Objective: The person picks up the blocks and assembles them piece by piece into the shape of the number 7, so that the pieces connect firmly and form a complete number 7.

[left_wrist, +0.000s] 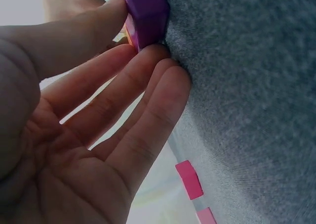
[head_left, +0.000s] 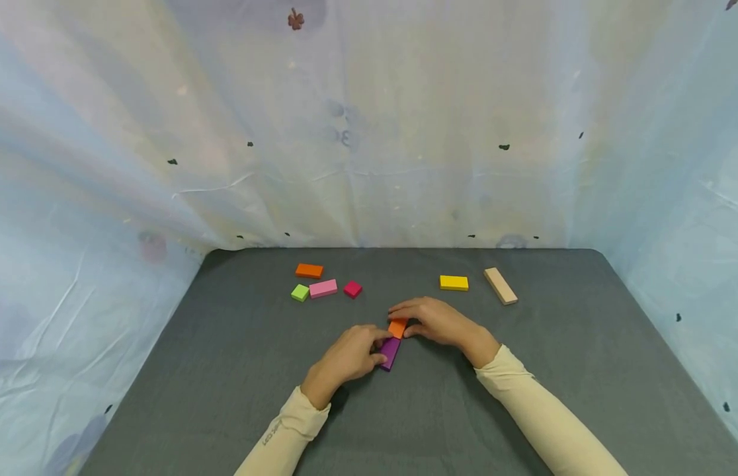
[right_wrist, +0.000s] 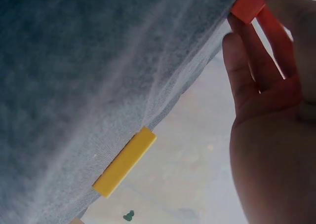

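Note:
In the head view a purple block (head_left: pixel 389 354) lies on the dark cloth, its far end against an orange block (head_left: pixel 397 328). My left hand (head_left: pixel 352 352) holds the purple block between thumb and fingers, its index fingertip reaching the joint of the two blocks. From the right, my right hand (head_left: pixel 438 322) pinches the orange block between thumb and fingers. The left wrist view shows the thumb on one side of the purple block (left_wrist: pixel 146 17) and fingertips at its end. In the right wrist view the orange block (right_wrist: pixel 248 6) sits between thumb and fingers.
Back left lie another orange block (head_left: pixel 309 270), a lime green block (head_left: pixel 300 293), a pink block (head_left: pixel 323 288) and a crimson block (head_left: pixel 353 289). Beyond my right hand are a yellow block (head_left: pixel 453 283) and a beige plank (head_left: pixel 500 286). Hanging fabric (head_left: pixel 393 132) bounds the table.

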A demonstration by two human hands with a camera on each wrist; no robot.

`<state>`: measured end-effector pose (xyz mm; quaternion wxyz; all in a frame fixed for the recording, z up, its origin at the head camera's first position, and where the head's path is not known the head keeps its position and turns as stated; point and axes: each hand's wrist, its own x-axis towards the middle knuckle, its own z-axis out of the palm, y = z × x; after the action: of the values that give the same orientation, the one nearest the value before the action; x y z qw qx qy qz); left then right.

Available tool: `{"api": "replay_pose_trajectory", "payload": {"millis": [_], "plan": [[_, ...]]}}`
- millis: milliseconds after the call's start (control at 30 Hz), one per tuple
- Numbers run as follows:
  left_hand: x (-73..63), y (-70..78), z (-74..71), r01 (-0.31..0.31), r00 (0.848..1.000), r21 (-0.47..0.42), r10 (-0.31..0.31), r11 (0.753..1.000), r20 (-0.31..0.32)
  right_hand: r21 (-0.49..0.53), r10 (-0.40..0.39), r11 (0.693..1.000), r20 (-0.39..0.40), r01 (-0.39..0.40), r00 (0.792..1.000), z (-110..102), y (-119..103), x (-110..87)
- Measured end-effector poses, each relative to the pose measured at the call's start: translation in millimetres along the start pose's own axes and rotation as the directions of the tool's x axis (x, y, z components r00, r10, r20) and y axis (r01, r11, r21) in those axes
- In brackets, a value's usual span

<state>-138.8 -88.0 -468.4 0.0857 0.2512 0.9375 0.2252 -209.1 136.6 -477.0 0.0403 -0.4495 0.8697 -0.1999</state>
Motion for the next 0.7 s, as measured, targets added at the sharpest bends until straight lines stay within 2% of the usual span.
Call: {"api": "replay_pose_trajectory", "payload": {"millis": [333, 700], "plan": [[-1.6, 1.5, 0.0, 0.034, 0.999, 0.007, -0.034, 0.999, 0.023, 0.004, 0.043, 0.999, -0.011, -0.043, 0.999, 0.4, 2.7, -4.1], [-2.2, 3.6, -2.2, 0.085, 0.996, 0.0, -0.085, 0.996, 0.033, 0.025, 0.019, 1.0, -0.02, -0.018, 1.0, 0.3, 4.6, -3.1]]}}
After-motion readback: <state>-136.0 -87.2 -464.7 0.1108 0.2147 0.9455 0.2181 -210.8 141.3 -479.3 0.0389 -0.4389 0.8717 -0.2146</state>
